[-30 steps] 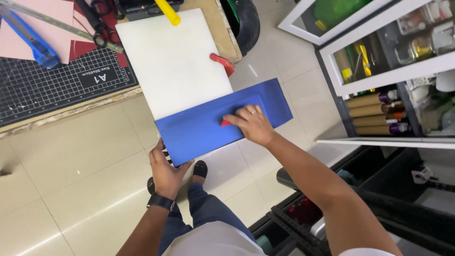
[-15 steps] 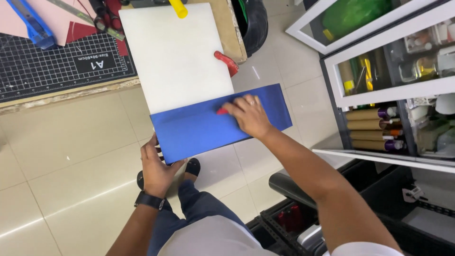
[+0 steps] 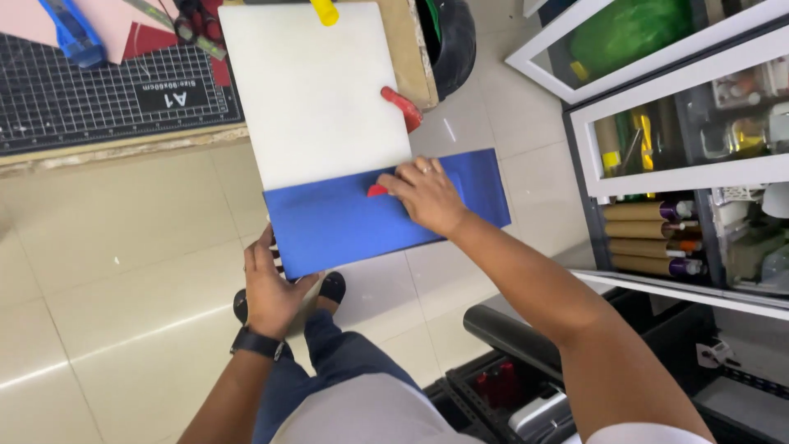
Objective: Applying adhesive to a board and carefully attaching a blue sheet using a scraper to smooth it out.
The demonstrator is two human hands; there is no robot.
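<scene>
At the far left, a black gridded cutting mat [image 3: 99, 99] lies on the bench [image 3: 123, 148], with a blue utility knife [image 3: 72, 37] and pink sheets [image 3: 107, 20] along its top edge and scissors [image 3: 193, 20] just beside them. Right of the mat, a white board [image 3: 312, 90] juts out past the bench edge over the tiled floor [image 3: 107, 271], a yellow clamp [image 3: 325, 10] at its far end and a red clamp [image 3: 403, 107] on its right edge.

A blue sheet [image 3: 337, 226] lies across the near end of the board, hanging out beyond it. The left hand [image 3: 271, 288] is under the sheet's lower left corner, fingers curled up around that edge and supporting it from below; a dark watch [image 3: 256, 344] sits on the wrist. The right hand [image 3: 427, 196] rests flat on top of the sheet toward its right half, fingers together and pressed down, with a small red object [image 3: 376, 191] at the fingertips; what it is I cannot tell.

Farther right, a white-framed glass cabinet [image 3: 674, 173] holds rolls of brown paper [image 3: 641, 238].
</scene>
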